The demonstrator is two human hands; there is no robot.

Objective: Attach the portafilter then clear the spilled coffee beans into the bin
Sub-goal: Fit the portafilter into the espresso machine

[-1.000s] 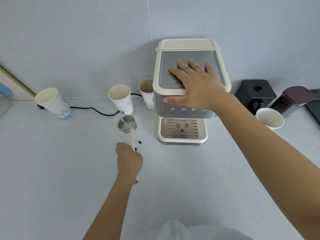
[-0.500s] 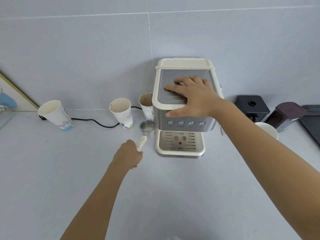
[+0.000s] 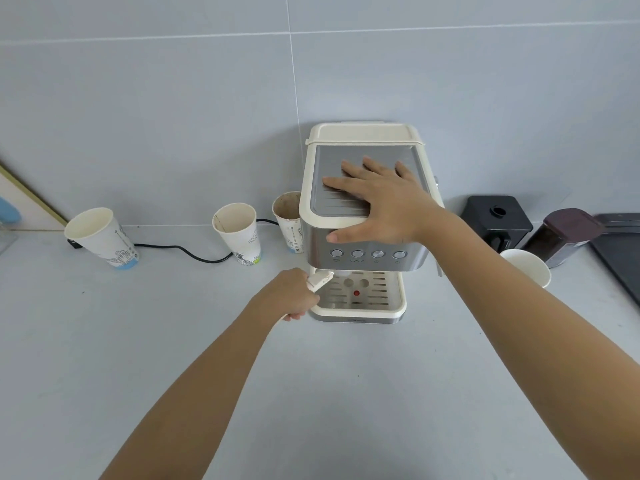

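Note:
A cream and steel espresso machine (image 3: 367,133) stands against the wall. My right hand (image 3: 377,199) lies flat on its top, fingers spread, thumb over the front edge. My left hand (image 3: 291,292) grips the cream handle of the portafilter (image 3: 320,279), which points up and right under the machine's head. The portafilter's metal basket is hidden beneath the head, above the drip tray (image 3: 360,308). No spilled coffee beans show on the counter in this view.
Three paper cups (image 3: 104,237) (image 3: 239,233) (image 3: 289,220) stand left of the machine, with a black cable (image 3: 187,252) behind them. Right of it are a white cup (image 3: 528,266), a black grinder (image 3: 497,218), a dark jar (image 3: 561,237) and a dark tray (image 3: 620,247).
My left hand has carried the portafilter rightward from beside the machine to under its head, so the basket went out of sight. My view has tilted up. The right hand stays on top.

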